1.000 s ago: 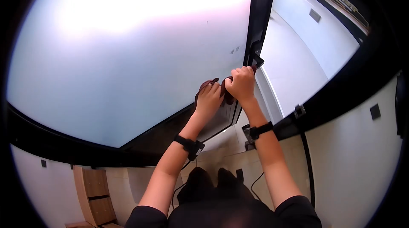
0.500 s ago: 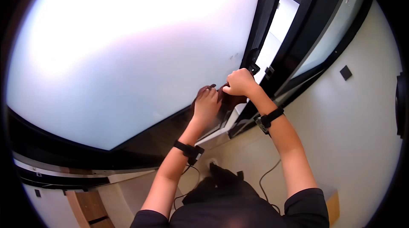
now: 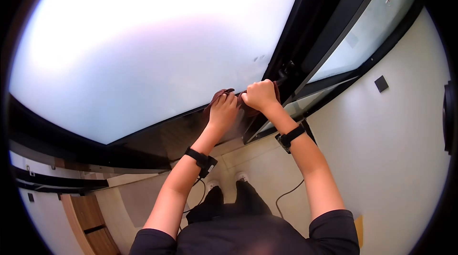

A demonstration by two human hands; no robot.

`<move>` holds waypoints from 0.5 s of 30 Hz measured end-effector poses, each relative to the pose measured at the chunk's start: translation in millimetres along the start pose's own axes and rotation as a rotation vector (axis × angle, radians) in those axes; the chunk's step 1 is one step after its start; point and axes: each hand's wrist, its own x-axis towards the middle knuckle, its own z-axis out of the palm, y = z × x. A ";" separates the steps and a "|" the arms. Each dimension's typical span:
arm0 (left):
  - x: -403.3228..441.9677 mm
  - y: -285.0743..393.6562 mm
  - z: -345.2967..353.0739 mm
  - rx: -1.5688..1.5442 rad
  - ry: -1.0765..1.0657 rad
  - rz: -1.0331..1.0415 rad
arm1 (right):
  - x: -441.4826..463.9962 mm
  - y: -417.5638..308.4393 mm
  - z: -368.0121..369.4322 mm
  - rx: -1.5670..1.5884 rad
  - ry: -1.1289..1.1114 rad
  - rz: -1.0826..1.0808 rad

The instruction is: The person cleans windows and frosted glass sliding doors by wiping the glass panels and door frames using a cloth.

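A dark reddish-brown cloth (image 3: pixel 245 107) is bunched between my two hands, beside the lower right corner of a large frosted glass pane (image 3: pixel 157 78) in a black frame (image 3: pixel 143 133). My left hand (image 3: pixel 223 111) is closed on the cloth's left part, with folds showing above its knuckles. Closed in a fist, my right hand (image 3: pixel 260 96) grips the other part, close to a black latch (image 3: pixel 287 68) on the frame. Whether the cloth touches the frame behind my hands, I cannot tell. Black straps with small devices circle both wrists.
To the right, a second frosted panel (image 3: pixel 355 40) meets a white wall (image 3: pixel 372 145) with a dark square plate (image 3: pixel 381 84). Thin cables (image 3: pixel 282 198) hang by my arms. Wooden furniture (image 3: pixel 90 217) stands at lower left, and my shoes (image 3: pixel 242 177) are on the tiled floor.
The bright gap between the large pane's frame and the neighbouring frame has closed. Both hands and the cloth have shifted slightly left in view. My shoes have come into sight.
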 end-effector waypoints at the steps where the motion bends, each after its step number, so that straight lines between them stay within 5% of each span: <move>1: -1.6 -0.2 3.4 0.035 0.049 0.023 | -1.0 -1.8 2.9 -0.002 -0.001 -0.010; 15: -6.0 -10.6 -0.1 -0.100 -0.024 0.034 | 5.7 -6.7 8.4 0.030 -0.055 0.069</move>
